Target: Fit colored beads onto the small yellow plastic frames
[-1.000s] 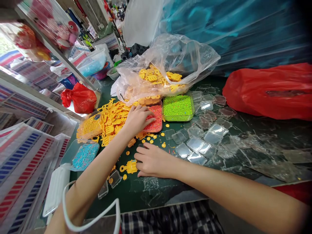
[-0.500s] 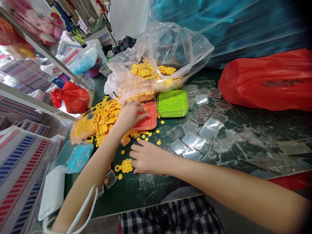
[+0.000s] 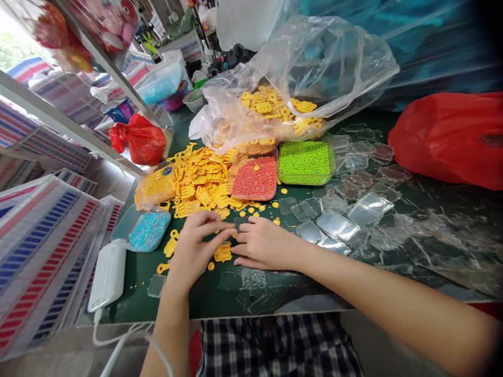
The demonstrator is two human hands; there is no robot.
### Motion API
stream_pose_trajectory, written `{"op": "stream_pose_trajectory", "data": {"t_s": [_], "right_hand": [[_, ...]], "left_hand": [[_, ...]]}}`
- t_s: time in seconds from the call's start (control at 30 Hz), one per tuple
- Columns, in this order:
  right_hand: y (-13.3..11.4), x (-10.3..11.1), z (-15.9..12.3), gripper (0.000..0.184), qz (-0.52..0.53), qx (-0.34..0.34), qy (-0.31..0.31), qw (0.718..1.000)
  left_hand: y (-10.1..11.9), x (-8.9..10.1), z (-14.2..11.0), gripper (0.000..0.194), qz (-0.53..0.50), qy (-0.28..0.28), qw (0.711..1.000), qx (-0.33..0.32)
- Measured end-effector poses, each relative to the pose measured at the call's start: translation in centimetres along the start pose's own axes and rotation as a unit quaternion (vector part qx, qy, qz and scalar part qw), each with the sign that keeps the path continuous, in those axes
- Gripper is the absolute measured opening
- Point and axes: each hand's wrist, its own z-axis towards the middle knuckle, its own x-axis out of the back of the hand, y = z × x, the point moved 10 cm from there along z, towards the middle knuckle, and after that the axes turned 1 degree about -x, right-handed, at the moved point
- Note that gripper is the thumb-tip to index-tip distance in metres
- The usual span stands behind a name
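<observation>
Over the dark green table [image 3: 196, 303], the left hand [image 3: 195, 248] and right hand [image 3: 267, 243] pinch a small clear plastic square [image 3: 240, 223] between their fingertips. Yellow plastic pieces [image 3: 202, 180] and a red bag [image 3: 448, 139] lie nearby.

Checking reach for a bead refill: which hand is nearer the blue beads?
Left. The left hand is right of the blue beads, not touching; the right hand is farther right.

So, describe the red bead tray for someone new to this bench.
On the dark green table, find the clear plastic bag of yellow pieces. Just below sit two trays: the red-bead tray, pink-rimmed, left of the green-bead tray.
</observation>
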Motion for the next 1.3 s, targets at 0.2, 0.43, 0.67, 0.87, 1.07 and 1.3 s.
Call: {"op": "stream_pose_trajectory", "data": {"t_s": [0.2,0.43,0.67,0.87,1.07,1.3], "right_hand": [[-0.7,-0.4,0.2,0.023,0.002,0.006,0.0,1.0],[-0.9,-0.5,0.4,0.025,-0.009,0.003,0.011,1.0],[-0.8,-0.5,0.4,0.022,-0.006,0.012,0.017,1.0],[-0.9,-0.3,0.3,0.023,-0.009,0.018,0.03,0.999],[-0.9,-0.5,0.4,0.026,-0.015,0.011,0.028,0.999],[-0.8,-0.5,0.4,0.028,-0.001,0.007,0.032,0.999]], "left_hand": [[-3.2,-1.6,-5.1,0.027,0.022,-0.018,0.999,0.03],[-3.1,-2.0,-5.6,0.016,0.029,-0.018,0.999,0.006],[-3.3,-1.5,-5.9,0.017,0.015,-0.006,1.0,0.008],[-3.6,0.1,-5.9,0.021,0.017,0.063,0.997,0.039],[-3.1,-0.7,-5.8,0.019,0.015,0.026,0.999,0.019],[-2.5,-1.4,-5.8,0.016,0.013,-0.007,1.0,0.003]]}}
